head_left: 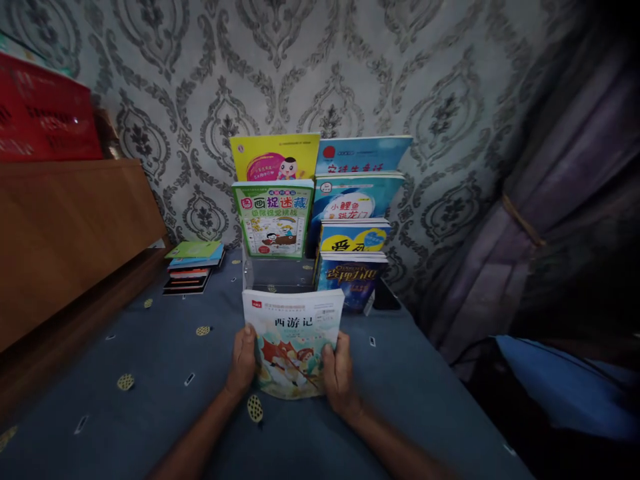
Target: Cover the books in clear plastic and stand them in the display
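Observation:
A paperback book [293,353] with a white and pale green illustrated cover is held upright between my two hands. My left hand [243,360] grips its left edge, and my right hand [341,375] grips the right edge with the thumb on the cover. Just behind it stands a clear tiered book rack [248,272], largely hidden. On its left side are a green picture book [275,220] and a yellow book [275,157]. Its right side carries a light blue book [365,153], a turquoise book [358,197], a yellow-and-blue book [355,237] and a dark blue book [351,280].
Left of the rack lies a small stack of books [194,267]. A dark flat object [386,295] rests at right behind the rack. A wooden cabinet [75,233] with a red box [47,110] borders the left; a purple curtain [510,220] hangs right. Patterned wallpaper backs the cloth-covered surface [165,393].

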Motion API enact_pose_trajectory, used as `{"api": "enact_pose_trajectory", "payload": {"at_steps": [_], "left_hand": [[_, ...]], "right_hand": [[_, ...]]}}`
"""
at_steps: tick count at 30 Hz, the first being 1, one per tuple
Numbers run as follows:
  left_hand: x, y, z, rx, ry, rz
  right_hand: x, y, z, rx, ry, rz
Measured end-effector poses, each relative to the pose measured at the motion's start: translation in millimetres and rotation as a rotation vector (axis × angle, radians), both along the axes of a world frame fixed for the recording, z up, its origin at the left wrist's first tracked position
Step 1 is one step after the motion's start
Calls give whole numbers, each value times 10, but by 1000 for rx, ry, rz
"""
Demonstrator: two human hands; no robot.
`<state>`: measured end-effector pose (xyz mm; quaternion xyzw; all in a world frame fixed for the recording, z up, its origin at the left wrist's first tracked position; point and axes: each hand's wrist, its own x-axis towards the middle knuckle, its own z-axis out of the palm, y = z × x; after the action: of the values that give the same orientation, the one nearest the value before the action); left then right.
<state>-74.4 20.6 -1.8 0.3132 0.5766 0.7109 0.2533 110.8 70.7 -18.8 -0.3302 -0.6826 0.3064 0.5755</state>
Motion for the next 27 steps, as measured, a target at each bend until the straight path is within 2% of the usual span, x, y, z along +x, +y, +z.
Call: {"api": "enact_pose_trajectory", "payload": {"at_steps": [8, 22, 25, 27], "left_hand": [[-8, -3, -32, -4, 12, 5], [6, -39, 27, 19, -16, -8], [0, -36, 13, 13, -60, -44], [-7, -32, -12, 10, -68, -13]], "right_hand": [[-7, 22, -47, 9, 5, -4], [40, -36, 37, -16, 18, 93], [38, -34, 28, -13, 22, 94], [41, -33, 20, -11, 18, 85]]}}
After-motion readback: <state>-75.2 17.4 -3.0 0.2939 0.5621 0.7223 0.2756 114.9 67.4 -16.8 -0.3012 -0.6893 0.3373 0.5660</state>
